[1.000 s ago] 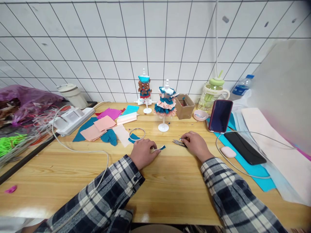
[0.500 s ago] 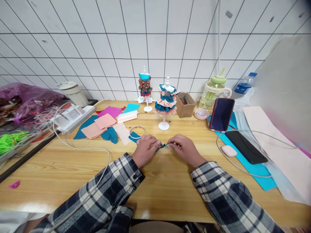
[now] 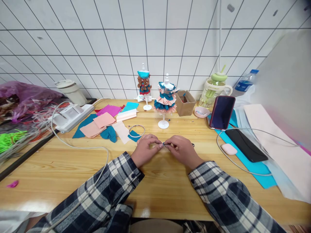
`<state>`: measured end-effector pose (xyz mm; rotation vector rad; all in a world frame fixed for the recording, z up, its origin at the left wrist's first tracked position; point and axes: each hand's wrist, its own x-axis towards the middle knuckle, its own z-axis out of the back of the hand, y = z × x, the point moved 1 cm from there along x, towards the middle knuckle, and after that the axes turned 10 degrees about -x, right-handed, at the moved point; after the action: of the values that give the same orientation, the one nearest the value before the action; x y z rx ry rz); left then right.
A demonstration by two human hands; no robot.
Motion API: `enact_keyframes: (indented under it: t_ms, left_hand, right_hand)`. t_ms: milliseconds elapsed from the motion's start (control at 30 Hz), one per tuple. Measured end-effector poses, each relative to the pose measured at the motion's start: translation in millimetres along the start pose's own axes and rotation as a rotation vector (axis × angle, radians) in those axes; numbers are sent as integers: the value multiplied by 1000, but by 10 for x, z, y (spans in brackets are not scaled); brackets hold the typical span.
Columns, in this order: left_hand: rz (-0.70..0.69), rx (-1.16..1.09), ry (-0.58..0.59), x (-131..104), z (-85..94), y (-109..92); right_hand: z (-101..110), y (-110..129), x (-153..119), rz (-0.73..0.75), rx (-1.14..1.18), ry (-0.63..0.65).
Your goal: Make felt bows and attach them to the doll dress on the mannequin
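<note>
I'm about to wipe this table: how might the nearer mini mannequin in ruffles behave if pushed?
The mini mannequin would likely tip if nudged high, since its bulky skirt sits above a thin stem. Pushed low, it may slide instead, as its round base looks flat. The thin, gathered skirt would probably crush easily.

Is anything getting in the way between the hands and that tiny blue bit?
No, nothing that I can see: the left hand and right hand meet at the tiny blue bit, pinching it.

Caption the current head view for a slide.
Left hand and right hand pinch a small blue scrap in front of a ruffled miniature dress on a white stand.
</note>
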<state>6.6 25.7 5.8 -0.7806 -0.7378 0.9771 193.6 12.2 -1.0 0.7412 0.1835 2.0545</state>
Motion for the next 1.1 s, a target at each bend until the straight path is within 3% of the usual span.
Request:
enact_keyframes:
  t_ms: [367, 600, 700, 933, 1100]
  left_hand:
    - [-6, -115, -51, 21, 23, 38]
    - [17, -148, -48, 21, 8, 74]
    - [20, -150, -34, 19, 0, 74]
    - [36, -59, -146, 26, 39, 91]
    - [78, 11, -204, 82, 136, 235]
  right_hand:
    - [56, -63, -2, -97, -34, -3]
    - [91, -319, -30, -357, -332, -15]
    - [93, -404, -46, -397, -417, 19]
    - [84, -405, -42, -403, -321, -4]
    - [83, -465, -46, -483, -242, -47]
